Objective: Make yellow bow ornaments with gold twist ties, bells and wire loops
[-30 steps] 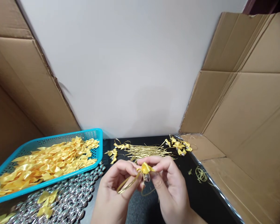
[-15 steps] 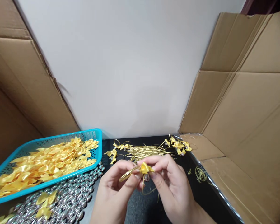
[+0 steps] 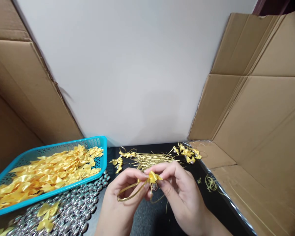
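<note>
Between the fingertips of both hands is a yellow satin ribbon bow [image 3: 153, 177]. A small silver bell [image 3: 154, 186] hangs just under it, partly hidden by the fingers. My left hand [image 3: 127, 193] is closed, pinching the bow's left side, where a gold cord loop [image 3: 125, 198] sticks out over the thumb. My right hand [image 3: 179, 193] pinches the bow's right end between thumb and fingers. Thin loose cord ends dangle below the bow. Behind the hands lies a bundle of gold cords [image 3: 152, 159].
A turquoise basket [image 3: 104, 154] of yellow bows stands left, beside many silver bells [image 3: 81, 200] with a few bows [image 3: 46, 221] on top. Bows with bells [image 3: 188, 153] lie at the back right, others [image 3: 118, 163] at the back left. Cord scraps [image 3: 211, 183] lie right. Cardboard walls [image 3: 267, 108] flank the table.
The gold cord loop has swung open wider and tipped down to the left over my left thumb. Both hands keep their pinch on the bow, almost in place.
</note>
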Tool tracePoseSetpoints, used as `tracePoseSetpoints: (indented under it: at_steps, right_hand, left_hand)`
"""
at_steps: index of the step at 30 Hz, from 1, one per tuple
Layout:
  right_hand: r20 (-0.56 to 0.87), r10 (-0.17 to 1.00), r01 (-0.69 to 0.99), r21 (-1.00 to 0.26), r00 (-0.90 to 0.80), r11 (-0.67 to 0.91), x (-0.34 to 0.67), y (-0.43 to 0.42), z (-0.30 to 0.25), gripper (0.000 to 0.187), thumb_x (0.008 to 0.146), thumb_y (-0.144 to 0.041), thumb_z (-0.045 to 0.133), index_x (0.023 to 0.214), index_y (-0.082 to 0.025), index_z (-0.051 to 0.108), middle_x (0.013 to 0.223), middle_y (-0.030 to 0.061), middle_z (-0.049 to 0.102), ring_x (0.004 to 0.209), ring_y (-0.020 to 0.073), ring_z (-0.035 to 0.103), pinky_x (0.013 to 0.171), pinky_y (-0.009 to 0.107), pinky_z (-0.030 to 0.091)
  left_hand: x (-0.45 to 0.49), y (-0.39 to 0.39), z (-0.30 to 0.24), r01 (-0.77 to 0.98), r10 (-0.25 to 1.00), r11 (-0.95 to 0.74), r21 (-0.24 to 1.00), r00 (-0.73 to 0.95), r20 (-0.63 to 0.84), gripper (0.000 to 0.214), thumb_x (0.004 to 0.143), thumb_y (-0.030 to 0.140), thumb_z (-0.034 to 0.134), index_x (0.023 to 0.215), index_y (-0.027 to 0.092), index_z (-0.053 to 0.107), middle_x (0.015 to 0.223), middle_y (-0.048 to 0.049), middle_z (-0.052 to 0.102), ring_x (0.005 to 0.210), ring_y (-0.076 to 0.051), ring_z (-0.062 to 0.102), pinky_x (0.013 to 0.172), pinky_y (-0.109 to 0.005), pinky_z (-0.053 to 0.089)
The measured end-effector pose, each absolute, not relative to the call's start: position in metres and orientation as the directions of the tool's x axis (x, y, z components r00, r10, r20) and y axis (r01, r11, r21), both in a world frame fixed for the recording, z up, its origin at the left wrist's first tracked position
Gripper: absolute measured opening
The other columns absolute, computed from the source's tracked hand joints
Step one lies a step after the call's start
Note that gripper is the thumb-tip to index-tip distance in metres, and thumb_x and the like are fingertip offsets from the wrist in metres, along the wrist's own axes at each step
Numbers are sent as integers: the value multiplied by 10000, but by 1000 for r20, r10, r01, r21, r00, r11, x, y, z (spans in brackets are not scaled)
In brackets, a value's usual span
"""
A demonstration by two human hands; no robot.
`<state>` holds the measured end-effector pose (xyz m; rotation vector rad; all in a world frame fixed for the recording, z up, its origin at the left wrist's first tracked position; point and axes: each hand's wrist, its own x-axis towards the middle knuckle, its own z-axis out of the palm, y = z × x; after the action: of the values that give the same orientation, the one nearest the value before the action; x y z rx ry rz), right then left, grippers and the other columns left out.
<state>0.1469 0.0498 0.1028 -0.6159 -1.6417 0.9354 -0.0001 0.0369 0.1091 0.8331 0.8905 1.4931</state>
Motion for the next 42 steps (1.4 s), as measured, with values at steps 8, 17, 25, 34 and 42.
tracePoseSetpoints:
  at_steps: [8, 17, 25, 34, 42]
  right_hand:
    - [614, 728, 129, -731, -304, 670, 153, 50, 110, 171, 903, -56, 477, 898, -227, 495, 1058, 31, 692, 913, 130, 679, 808, 270, 543]
    - [655, 683, 184, -665, -324, 724, 155, 50, 112, 180, 893, -42, 466, 912, -217, 502, 1032, 51, 696, 930, 128, 682, 790, 227, 549]
    - [668, 670, 179, -652, -323, 737, 156, 50, 112, 181, 890, -41, 476, 910, -216, 520, 1013, 50, 701, 920, 134, 685, 788, 236, 551]
    - [504, 813, -115, -862, -290, 494, 152, 59, 106, 87, 898, -171, 578, 832, -226, 576, 979, 28, 711, 883, 148, 677, 776, 283, 551]
    - [363, 853, -375, -901, -376, 219, 152, 77, 98, 107, 805, -258, 713, 746, -205, 642, 906, 28, 690, 846, 150, 656, 745, 297, 541]
  left_hand:
    - [-4, 36, 104, -344, 983, -181, 922, -88, 160, 168, 683, 222, 820, 641, 207, 659, 669, 26, 672, 568, -101, 624, 582, -166, 522]
    - [-8, 34, 107, -244, 970, -245, 938, -69, 235, 157, 694, 127, 778, 630, 214, 664, 654, 33, 646, 576, -103, 605, 579, -158, 503]
    - [-5, 32, 111, -222, 973, -232, 947, -74, 220, 157, 679, 116, 774, 613, 199, 659, 637, 27, 633, 554, -107, 596, 564, -168, 497]
    - [-1, 35, 114, -280, 984, -144, 949, -146, 106, 209, 645, 216, 823, 707, 205, 624, 611, 27, 657, 518, -107, 590, 513, -170, 499]
    - [4, 39, 120, -348, 995, -8, 938, -97, -27, 306, 649, 212, 795, 742, 201, 503, 562, 75, 589, 481, -66, 535, 496, -151, 438]
